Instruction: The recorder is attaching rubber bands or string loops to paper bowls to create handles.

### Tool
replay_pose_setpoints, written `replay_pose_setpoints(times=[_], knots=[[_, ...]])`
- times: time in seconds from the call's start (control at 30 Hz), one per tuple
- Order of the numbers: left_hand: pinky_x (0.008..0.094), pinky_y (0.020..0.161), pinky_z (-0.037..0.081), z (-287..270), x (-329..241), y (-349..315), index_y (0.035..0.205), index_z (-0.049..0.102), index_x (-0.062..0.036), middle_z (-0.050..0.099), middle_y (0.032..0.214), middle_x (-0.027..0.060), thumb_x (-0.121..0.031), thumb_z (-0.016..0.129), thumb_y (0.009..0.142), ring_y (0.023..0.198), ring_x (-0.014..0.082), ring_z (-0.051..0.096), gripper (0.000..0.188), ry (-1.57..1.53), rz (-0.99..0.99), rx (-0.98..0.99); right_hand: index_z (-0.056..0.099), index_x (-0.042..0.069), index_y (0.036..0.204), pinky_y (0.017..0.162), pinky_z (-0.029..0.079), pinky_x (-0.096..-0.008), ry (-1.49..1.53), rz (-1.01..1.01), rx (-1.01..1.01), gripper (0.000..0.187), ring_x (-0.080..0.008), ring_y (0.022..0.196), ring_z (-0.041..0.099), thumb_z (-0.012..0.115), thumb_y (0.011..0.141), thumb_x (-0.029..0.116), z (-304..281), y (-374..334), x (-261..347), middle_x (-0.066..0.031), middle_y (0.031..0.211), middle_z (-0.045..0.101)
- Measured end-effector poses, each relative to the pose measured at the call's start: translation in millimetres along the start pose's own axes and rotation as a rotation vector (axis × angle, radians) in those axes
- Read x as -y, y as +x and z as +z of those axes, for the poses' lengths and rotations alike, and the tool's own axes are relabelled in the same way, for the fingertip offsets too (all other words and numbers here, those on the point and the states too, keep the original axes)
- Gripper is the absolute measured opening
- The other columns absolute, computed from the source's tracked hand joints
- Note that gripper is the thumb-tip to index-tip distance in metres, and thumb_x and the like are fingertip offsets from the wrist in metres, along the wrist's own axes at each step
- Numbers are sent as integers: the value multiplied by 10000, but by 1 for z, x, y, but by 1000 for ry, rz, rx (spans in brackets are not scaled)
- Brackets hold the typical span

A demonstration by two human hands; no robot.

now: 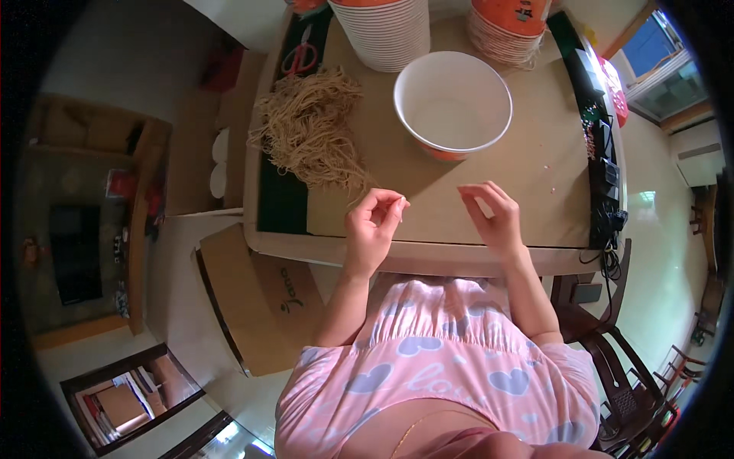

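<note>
My left hand (375, 228) is over the table's near edge, with thumb and fingertips pinched together. Something tiny and pale may be at its fingertips, too small to name. To its right, my right hand (495, 218) has bent fingers, the thumb tip close to the index fingertip; whatever it may hold is too fine to see. The two hands are apart. Beyond the left hand lies a loose heap of beige string (310, 130), some strands trailing towards that hand. Past both hands a large white paper bucket (453, 103), orange outside, stands with its open mouth tilted towards me.
Tall nested paper buckets (386, 34) stand at the back, with another orange stack (508, 34) wrapped in string to the right. Red-handled scissors (300, 57) lie behind the heap. Black cables and adapters (608, 172) line the table's right edge. A cardboard box (264, 306) is at lower left.
</note>
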State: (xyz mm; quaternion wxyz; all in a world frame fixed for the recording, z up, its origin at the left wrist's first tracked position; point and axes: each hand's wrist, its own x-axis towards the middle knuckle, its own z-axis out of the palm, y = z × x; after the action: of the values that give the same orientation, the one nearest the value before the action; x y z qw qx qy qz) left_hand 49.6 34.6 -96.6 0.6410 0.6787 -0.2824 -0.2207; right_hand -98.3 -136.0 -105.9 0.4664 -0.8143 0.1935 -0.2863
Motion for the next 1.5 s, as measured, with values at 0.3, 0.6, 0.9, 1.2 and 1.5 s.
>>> replay_pose_setpoints(times=[0.3,0.6,0.9,1.2,1.5], knots=[[261,536,420,-13,5,1,994,668,-20,619,840,56,-3,676,838,634,118,541,157,477,88,-33,396,93,1428,1132,279,-496,-829,-56,33,543,-310,1376,363,536,949,307,-49,57,-125,-157,1458,419],[245,548,410,-33,31,-13,969,678,-25,581,791,42,-39,655,880,615,110,502,93,497,23,-19,492,82,1364,1132,280,-477,-513,-81,-149,523,-346,1355,394,640,862,87,-54,21,-114,-163,1405,486],[237,535,400,-27,27,8,960,685,-26,584,778,25,-42,663,881,622,87,497,83,437,41,10,406,97,1422,1126,254,-512,-1005,151,-248,532,-412,1367,327,516,958,332,-67,-2,-120,-257,1463,359],[272,587,455,-40,46,-4,937,670,-9,622,819,70,-28,656,871,651,135,566,70,504,31,12,564,47,1190,1027,394,-430,-653,-64,-682,291,-347,1225,501,573,900,61,-92,73,-135,-196,1291,545],[286,660,479,-30,46,1,900,679,-6,628,855,92,-57,684,848,724,181,613,73,548,29,-6,642,62,867,804,454,-381,-168,-82,-145,136,-281,874,577,673,756,-10,29,-14,-36,-88,897,618]])
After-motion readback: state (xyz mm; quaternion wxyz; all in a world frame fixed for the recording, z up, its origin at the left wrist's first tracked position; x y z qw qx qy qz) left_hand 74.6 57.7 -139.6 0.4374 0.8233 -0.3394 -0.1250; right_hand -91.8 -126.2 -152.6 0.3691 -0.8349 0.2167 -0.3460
